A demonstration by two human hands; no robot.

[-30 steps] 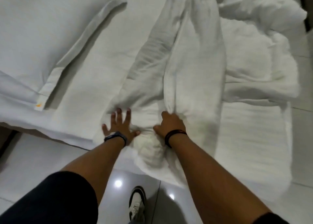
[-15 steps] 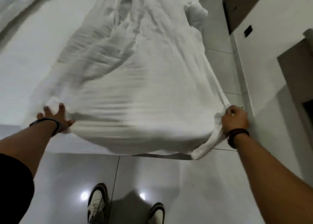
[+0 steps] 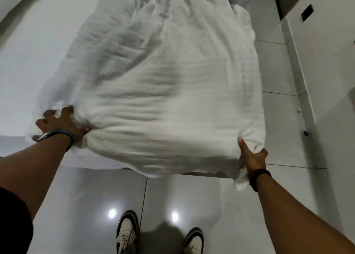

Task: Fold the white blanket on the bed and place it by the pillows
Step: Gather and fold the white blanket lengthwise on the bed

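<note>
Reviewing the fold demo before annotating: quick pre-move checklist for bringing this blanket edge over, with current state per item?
1. Left hand gripping its corner of the white blanket: ok.
2. Right hand gripping the opposite corner: ok.
3. Near edge taut between the hands: ok.
4. Far part of the blanket flat: not ok, bunched and wrinkled.
5. Blanket clear of the tiled floor: not ok, it overhangs the bed on the right.
6. Pillows located: cannot tell, out of view.

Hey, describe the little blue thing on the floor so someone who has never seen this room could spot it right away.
Start from the bed with the white blanket and look past the right hand to the pale tiled floor. At the foot of the white wall lies a small blue object, the only coloured speck there.
</note>
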